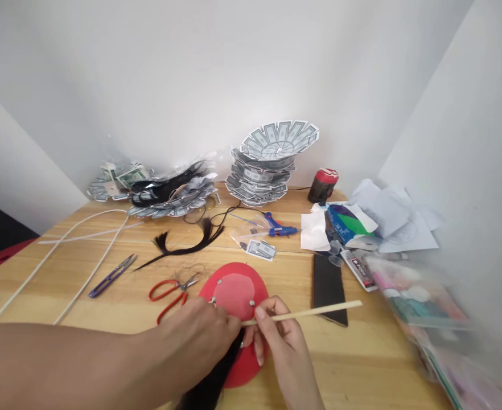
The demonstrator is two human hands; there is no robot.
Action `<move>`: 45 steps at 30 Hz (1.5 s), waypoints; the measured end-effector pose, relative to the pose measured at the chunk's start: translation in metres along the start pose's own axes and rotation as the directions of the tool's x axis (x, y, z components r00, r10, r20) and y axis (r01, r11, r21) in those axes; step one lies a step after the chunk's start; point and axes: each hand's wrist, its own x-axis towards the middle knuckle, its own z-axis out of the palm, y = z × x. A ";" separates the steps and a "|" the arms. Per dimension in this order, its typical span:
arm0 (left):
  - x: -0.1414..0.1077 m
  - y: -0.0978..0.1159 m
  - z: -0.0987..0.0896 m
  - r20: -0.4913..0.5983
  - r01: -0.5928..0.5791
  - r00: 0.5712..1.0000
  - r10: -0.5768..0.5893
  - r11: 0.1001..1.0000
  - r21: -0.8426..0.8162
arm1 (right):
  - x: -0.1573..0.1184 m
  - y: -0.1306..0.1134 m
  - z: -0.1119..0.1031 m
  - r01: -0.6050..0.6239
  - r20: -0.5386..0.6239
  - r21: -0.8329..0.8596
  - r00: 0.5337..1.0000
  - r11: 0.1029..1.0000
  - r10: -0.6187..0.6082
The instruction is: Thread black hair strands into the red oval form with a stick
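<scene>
My left hand [200, 333] is closed in a fist over a red disc [253, 276] with a lighter pink round centre and several small silvery pieces on it. A thick bundle of straight black hair [217, 381] runs from under this fist toward the near edge; the fingertips are hidden. My right hand [283, 344] pinches a thin pale wooden stick [330, 310] between thumb and fingers, just above the disc. The stick points out to the right, and its left end meets my left fist. Beside the disc lie red-handled scissors [178, 290].
Purple thread snips [112, 276], a loose black hair strand [191, 245] and a white cable loop [101, 259] lie leftward. Behind stand tiered banknote-print paper shapes [259, 171]. A blue glue gun [280, 226], black slab [328, 290], papers [387, 213] and plastic packets [426, 307] occupy the right.
</scene>
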 end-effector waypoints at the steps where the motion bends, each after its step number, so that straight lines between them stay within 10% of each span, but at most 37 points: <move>1: 0.001 0.001 0.004 0.015 -0.017 1.000 0.016 0.998 0.061 | 0.000 0.000 0.001 0.003 -0.001 0.010 1.000 1.000 -0.003; 10: -0.002 0.009 -0.001 0.094 -0.222 0.975 0.202 0.919 0.327 | 0.004 0.003 0.002 0.020 -0.014 0.073 1.000 0.997 -0.019; 20: -0.029 -0.018 -0.028 -0.097 -0.379 0.917 0.386 0.921 0.084 | 0.003 0.013 0.000 0.032 -0.060 0.105 0.998 0.994 -0.026; 24: -0.035 -0.032 -0.016 -0.216 -0.348 0.936 0.279 0.831 -0.434 | 0.000 0.015 -0.003 0.042 -0.060 0.087 0.998 0.995 -0.037; 29: -0.034 -0.042 0.016 -0.130 -0.103 0.991 -0.034 0.423 -0.900 | -0.010 0.012 -0.001 0.056 -0.101 0.045 0.994 0.997 -0.051; 45: -0.023 -0.042 0.047 -0.103 -0.079 0.982 -0.156 0.158 -0.984 | -0.024 0.038 0.005 0.248 -0.257 -0.077 0.931 0.966 -0.260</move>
